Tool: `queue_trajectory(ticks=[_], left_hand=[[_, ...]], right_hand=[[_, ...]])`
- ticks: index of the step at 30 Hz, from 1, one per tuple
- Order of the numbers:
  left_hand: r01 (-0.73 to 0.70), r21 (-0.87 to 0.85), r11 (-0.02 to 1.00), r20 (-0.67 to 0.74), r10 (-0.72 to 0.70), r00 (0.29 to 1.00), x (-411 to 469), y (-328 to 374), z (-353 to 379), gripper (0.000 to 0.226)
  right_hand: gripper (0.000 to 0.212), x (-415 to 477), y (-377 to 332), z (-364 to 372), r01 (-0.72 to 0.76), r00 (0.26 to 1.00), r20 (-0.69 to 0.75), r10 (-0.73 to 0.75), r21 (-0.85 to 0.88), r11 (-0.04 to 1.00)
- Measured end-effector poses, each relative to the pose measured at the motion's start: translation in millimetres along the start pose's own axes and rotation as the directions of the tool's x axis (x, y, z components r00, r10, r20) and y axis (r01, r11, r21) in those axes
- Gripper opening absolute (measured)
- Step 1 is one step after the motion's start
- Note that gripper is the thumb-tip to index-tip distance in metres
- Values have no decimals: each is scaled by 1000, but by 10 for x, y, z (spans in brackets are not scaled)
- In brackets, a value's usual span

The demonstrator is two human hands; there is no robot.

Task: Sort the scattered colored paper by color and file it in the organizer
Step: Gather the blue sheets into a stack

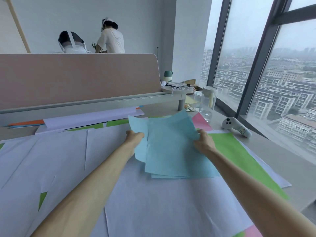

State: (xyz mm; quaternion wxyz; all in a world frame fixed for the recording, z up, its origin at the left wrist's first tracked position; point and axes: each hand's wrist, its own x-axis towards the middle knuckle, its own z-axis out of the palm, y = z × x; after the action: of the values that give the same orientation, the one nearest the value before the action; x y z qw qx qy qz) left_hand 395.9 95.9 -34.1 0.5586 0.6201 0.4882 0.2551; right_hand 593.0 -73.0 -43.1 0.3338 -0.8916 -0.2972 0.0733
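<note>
**Both hands on the blue sheets**

You hold a loose stack of blue paper (171,151) over the middle of the desk (290,168). Your left hand (135,135) grips its left edge and your right hand (204,142) pinches its right edge. The stack's near end rests on white sheets (77,159) that cover most of the desk. Green paper (239,156) shows beside the blue toward the right edge, and pink paper (201,121) peeks out just behind it. Along the back edge, below the divider (77,79), sits a white pile (94,118) with orange paper (27,123) beside it. A clear bottle (207,103) stands near the far right corner, with a white controller (236,128) lying close by.
</note>
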Motion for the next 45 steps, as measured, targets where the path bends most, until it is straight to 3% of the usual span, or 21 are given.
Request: queue_trajectory(ticks=[5, 9, 14, 16, 18, 24, 26, 29, 31, 33, 36, 38, 40, 45], left_hand=[[-93, 43, 995, 117, 88, 989, 116, -107, 92, 61], [-222, 34, 975, 142, 215, 966, -227, 58, 105, 25], [-354, -143, 924, 145, 374, 916, -437, 199, -105, 34], [-374, -237, 897, 123, 410, 904, -534, 279, -291, 41], [-396, -297, 869, 83, 437, 896, -665, 359, -499, 43], [-523, -269, 809, -118, 511, 851, -1127, 523, -1220, 25], [-499, -261, 826, -180, 466, 866, -1177, 492, -1464, 22], [-382, -139, 914, -240, 343, 908, -1172, 269, -1811, 22], [-243, -1, 970, -232, 236, 944, -1194, 36, -2035, 23], [-125, 87, 988, -198, 140, 970, -1273, -215, -2203, 30], [-53, 169, 984, -240, 93, 966, -1365, -546, -2430, 38], [-82, 154, 985, -297, 126, 947, -1400, -676, -2595, 44], [-172, 116, 978, -382, 203, 901, -1547, -659, -2739, 32], [-399, 181, 899, -593, 424, 685, -1991, -431, -3135, 31]], right_hand=[[51, -93, -68, 99, 77, 997, -19, -79, -81, 994], [52, -163, -143, 121, 119, 992, 31, -122, 93, 989], [50, -245, -260, 41, 90, 995, 12, -99, 318, 944], [48, -308, -372, -19, 60, 996, 24, -85, 513, 856], [33, -415, -594, -112, 85, 987, 48, -155, 662, 744], [16, -750, -1348, -209, 262, 935, -60, -350, 781, 567], [16, -847, -1543, -121, 268, 935, -66, -349, 778, 569], [26, -960, -1749, 114, 196, 955, 43, -292, 648, 736], [16, -1086, -1860, 311, 161, 942, 166, -292, 538, 828], [6, -1275, -1954, 472, 181, 910, 249, -330, 478, 859], [13, -1474, -2086, 721, 235, 871, 290, -396, 461, 855], [9, -1608, -2236, 824, 279, 855, 264, -447, 491, 825], [14, -1743, -2426, 882, 334, 842, 203, -501, 534, 777], [8, -2242, -2916, 864, 461, 779, -1, -627, 678, 572]])
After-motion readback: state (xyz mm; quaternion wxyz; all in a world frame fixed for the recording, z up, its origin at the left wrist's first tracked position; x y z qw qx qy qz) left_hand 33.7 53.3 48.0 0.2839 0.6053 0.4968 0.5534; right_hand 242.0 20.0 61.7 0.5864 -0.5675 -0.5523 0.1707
